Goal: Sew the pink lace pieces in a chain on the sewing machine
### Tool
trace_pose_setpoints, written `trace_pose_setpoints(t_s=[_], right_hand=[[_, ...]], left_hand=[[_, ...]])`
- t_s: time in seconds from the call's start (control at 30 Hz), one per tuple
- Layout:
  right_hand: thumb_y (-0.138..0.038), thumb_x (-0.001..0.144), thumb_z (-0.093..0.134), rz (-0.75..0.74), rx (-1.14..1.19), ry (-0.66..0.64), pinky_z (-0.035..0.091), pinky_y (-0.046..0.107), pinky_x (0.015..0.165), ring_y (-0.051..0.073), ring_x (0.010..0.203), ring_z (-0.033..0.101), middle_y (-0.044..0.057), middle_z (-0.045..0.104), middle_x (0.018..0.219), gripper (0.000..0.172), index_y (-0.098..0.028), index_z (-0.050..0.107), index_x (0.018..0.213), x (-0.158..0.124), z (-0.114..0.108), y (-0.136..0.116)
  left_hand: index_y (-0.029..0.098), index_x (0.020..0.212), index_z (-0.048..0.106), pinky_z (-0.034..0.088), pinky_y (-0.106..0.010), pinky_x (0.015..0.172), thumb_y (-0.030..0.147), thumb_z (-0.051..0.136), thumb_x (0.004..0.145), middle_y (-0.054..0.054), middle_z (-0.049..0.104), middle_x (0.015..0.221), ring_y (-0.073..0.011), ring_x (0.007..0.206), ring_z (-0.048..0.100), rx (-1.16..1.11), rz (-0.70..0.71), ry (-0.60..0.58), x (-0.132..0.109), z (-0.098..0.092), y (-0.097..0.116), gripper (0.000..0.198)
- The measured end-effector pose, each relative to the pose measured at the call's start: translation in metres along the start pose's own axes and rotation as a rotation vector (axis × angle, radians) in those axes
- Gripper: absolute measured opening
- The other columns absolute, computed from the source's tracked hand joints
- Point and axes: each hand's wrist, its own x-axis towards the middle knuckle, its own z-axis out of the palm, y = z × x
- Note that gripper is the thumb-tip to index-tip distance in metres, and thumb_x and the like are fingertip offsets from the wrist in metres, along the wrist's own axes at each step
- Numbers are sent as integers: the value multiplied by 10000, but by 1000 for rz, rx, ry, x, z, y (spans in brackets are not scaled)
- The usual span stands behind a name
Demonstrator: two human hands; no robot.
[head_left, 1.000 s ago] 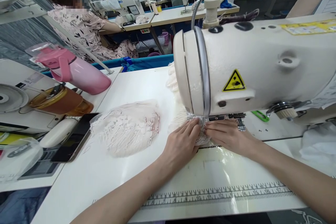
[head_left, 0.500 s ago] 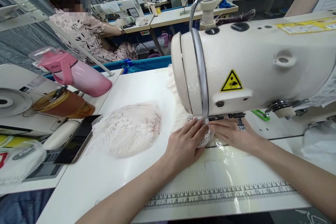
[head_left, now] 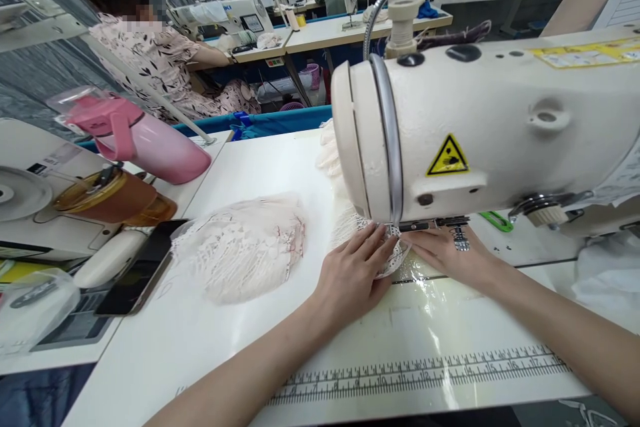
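Note:
My left hand [head_left: 353, 273] lies flat, fingers stretched, on a piece of white lace fabric [head_left: 345, 230] under the head of a sewing machine [head_left: 480, 127]. On the other side of the needle area, my right hand [head_left: 453, 252] reaches in with its fingers extended leftward, the tips at the lace's edge. The machine head and a small metal attachment [head_left: 457, 230] partly cover the right fingers. Needle and presser foot are hidden. To the left of my left hand, a separate pale lace piece [head_left: 245, 247] rests on the table.
A printed ruler [head_left: 400, 377] runs along the table's front. At left are a phone [head_left: 143, 267], an amber cup [head_left: 107, 197] and a pink bottle [head_left: 150, 143]. Green snips [head_left: 497, 220] lie behind my right hand. Another person [head_left: 150, 60] sits at a machine beyond.
The lace under my fingers has shifted slightly. My hands stay nearly in place, and the camera view has moved a little.

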Motion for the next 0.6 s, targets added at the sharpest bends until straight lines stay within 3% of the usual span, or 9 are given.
trace_pose_setpoints(t_s=[0.13,0.27,0.43,0.6], right_hand=[[-258,938,418,95,109,-70,542,361,742,200,885,638,0,690,949,271,-335,665,1015,-4,3,4],[-252,924,452,48,106,-81,542,367,774,209,883,639,10,692,943,252,-331,673,1015,-2,5,5],[-223,917,455,-88,-207,-45,520,346,790,207,958,618,2,682,1044,290,-337,647,1101,-8,10,5],[-144,898,485,-233,-373,-34,460,306,724,171,882,610,9,686,1070,279,-259,629,1108,-9,8,-4]], left_hand=[[125,1302,538,486,-446,1019,250,497,876,-112,549,1347,-289,1298,464,13,26,-14,0,1,-2,446],[126,1293,527,440,-408,1074,149,447,909,-83,560,1339,-223,1273,499,-5,149,25,0,2,-4,393],[108,1105,604,498,-377,1017,113,414,922,-103,635,1236,-200,1157,600,-30,165,40,1,-4,-4,264],[130,1030,602,501,-377,1016,123,429,902,-97,656,1201,-198,1129,619,-27,108,47,2,-7,-5,216]])
